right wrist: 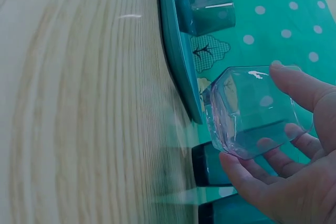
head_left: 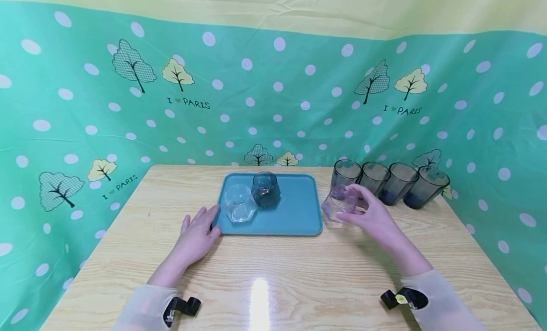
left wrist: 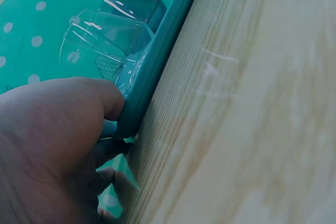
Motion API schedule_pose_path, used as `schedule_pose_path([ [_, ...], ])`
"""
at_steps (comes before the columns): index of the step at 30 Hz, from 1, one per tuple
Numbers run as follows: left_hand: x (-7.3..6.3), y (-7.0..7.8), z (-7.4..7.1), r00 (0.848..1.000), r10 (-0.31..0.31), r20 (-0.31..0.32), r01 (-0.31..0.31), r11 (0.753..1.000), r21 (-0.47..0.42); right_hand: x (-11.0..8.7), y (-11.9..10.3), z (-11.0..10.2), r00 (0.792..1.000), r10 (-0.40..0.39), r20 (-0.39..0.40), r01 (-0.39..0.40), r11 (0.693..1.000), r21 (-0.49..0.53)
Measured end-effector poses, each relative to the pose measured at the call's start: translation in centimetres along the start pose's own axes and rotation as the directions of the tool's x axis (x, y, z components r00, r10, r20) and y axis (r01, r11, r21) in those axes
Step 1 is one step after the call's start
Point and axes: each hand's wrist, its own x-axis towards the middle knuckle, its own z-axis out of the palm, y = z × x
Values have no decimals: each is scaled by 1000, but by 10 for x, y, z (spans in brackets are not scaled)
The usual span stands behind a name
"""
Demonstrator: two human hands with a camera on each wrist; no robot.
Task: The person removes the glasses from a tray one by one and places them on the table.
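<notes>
My right hand [head_left: 369, 214] grips a clear, faceted drinking glass [right wrist: 257, 114], thumb on one side and fingers round the other. The glass is just right of the blue tray [head_left: 295, 212], its base toward the table and overlapping the tray's edge in the head view. At the tray's near-left corner, my left hand [head_left: 198, 238] holds the rim between thumb [left wrist: 113, 100] and fingers. Another clear glass [head_left: 240, 205] stands upright on the left part of the tray. Touching or close behind it is a dark, rounded tinted glass [head_left: 266, 191].
Several tall smoky glasses, the rightmost [head_left: 427, 186] among them, stand in a row at the back right of the wooden table [head_left: 325, 278], close behind my right hand. A green dotted cloth [head_left: 256, 98] hangs along the back and sides.
</notes>
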Motion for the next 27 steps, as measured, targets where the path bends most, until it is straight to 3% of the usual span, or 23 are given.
schedule_pose_path([
  [27,0,0,0,1000,2,0,-2,1000,9,3,13,-16,999,3,37,1,994,-111],
])
